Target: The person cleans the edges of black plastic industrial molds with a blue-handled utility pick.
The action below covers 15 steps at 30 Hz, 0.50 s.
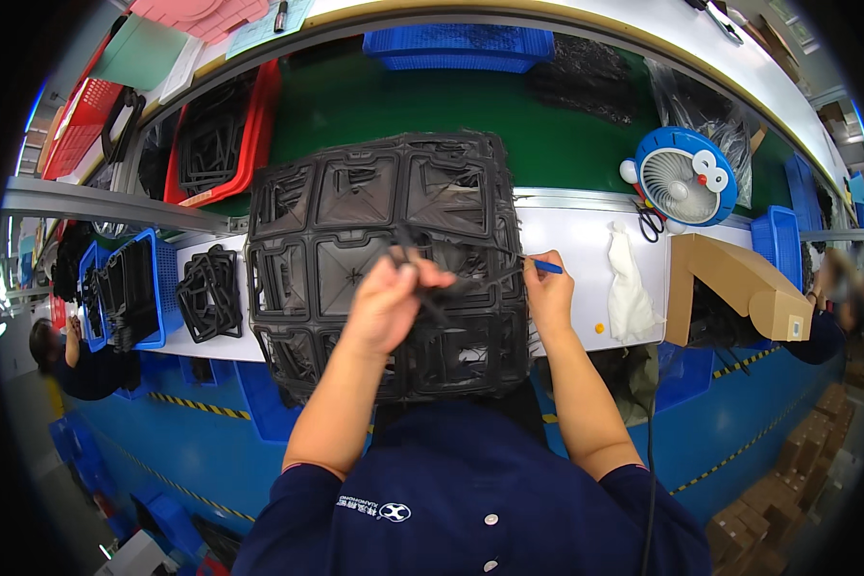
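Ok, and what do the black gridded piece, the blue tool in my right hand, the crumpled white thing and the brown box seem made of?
Black gridded piece: probably plastic, dull, with moulded-looking ribs.
Blue tool: handle likely smooth plastic, from its even colour.
Crumpled white thing: soft, matte cloth or paper; its folds fit either.
Brown box: matte cardboard, by its folded flaps.
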Available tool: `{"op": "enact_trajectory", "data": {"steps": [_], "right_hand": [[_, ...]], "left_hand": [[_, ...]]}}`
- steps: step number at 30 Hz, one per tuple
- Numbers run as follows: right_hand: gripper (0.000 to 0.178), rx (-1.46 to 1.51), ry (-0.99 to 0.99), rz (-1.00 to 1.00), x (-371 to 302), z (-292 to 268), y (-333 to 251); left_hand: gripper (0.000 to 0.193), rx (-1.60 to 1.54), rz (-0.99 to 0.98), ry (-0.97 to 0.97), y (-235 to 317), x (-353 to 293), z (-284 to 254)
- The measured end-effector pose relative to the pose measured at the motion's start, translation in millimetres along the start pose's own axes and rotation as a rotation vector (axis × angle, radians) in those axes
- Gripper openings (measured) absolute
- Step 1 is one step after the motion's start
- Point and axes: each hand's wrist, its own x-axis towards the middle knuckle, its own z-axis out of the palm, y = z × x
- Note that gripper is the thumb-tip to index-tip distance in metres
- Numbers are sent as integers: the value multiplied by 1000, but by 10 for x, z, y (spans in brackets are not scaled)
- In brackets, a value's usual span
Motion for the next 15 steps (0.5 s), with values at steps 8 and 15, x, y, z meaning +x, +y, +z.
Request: {"op": "enact_trajectory", "data": {"steps": [8, 15], "right_hand": [[9, -65, 2, 31, 39, 12, 46], [20, 718, -107, 193, 624, 149, -164]], "left_hand": [[48, -97, 753, -99, 1774, -1084, -632], [35, 571, -108, 32, 437, 325, -308]]}}
